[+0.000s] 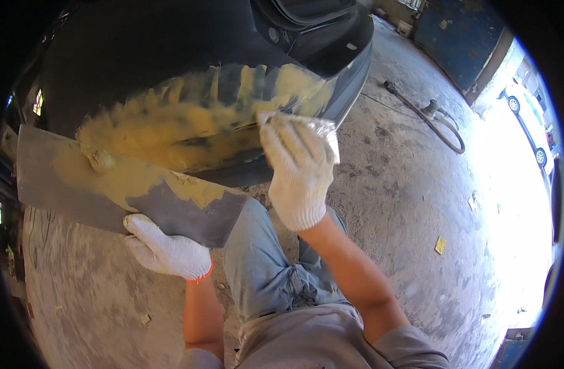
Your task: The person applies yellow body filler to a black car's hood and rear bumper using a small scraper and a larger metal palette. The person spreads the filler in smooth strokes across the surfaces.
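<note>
Yellow body filler [171, 126] is smeared in streaks over the lower part of a dark car body panel [165, 43] in front of me. My right hand [297, 166], in a white knit glove, is closed on a metal putty spreader [326, 130] held against the panel near the filler's right end. My left hand [168, 249], gloved too, grips the lower edge of a flat grey board [171, 215]. More filler covers the board's upper side, with a thick lump [100, 160] near its top edge. The left fingers behind the board are hidden.
A dark hose with a fitting [439, 123] lies on the stained concrete floor [392, 197] to the right. A yellow scrap [440, 245] lies nearer. Beyond a blue metal door [457, 37], a white car [528, 117] stands in bright light outside.
</note>
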